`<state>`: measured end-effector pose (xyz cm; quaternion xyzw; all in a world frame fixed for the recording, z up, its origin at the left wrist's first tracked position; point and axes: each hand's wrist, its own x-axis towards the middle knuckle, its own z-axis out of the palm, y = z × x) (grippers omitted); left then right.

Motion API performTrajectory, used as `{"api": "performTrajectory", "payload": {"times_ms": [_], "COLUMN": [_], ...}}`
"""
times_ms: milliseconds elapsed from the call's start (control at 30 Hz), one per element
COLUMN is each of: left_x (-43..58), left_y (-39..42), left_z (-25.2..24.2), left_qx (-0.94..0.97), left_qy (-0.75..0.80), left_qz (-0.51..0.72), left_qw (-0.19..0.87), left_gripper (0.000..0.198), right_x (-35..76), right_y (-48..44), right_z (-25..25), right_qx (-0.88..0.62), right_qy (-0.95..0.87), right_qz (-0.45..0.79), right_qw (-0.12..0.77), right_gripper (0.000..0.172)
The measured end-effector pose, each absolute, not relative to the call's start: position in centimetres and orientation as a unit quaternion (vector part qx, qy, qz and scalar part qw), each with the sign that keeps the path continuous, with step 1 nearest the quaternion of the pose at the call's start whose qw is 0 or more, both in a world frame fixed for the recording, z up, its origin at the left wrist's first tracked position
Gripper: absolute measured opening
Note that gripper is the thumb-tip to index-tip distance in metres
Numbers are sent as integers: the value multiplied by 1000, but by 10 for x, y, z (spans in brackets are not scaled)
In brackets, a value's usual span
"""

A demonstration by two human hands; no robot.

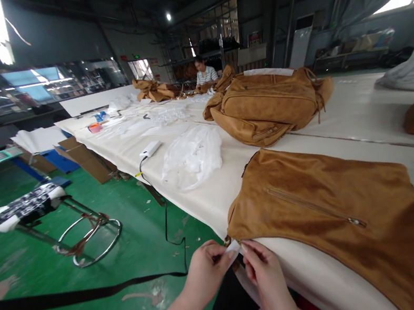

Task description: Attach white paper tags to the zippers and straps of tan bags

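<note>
A brown bag [329,192] with a slanted zipper lies flat along the table's near edge. At its lower left corner, my left hand [208,264] pinches a small white strip [233,249]. Right beside it, my right hand [260,263] has thumb and finger closed on the strip's other end. The strip is at or against the bag's corner; whether it is attached there I cannot tell. Parts of both hands' fingertips are hidden.
A stuffed brown bag [262,105] stands farther back on the white table [215,201], near a clear plastic bag [193,157] and a white power strip [150,149]. A padded stool [27,206] is on the green floor at left. Across the table sits a co-worker [206,75].
</note>
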<state>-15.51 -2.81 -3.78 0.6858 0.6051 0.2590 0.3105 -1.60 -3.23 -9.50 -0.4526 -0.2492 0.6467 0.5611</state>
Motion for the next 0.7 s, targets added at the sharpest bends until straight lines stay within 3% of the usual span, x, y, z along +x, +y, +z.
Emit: {"api": "performTrajectory", "payload": {"times_ms": [267, 700], "left_x": [-148, -143], "left_y": [-30, -20], "left_z": [-39, -54], "left_qx": [670, 627], "left_qy": [613, 637], "left_qz": [287, 341], "left_qw": [305, 291], "left_gripper": [36, 27], "right_x": [-21, -14], "right_y": [-34, -32], "right_z": [-91, -96], "right_qx": [-437, -475], "right_qy": [-254, -417], "right_qz": [675, 609], "right_qw": [537, 479], "right_gripper": [48, 48]}}
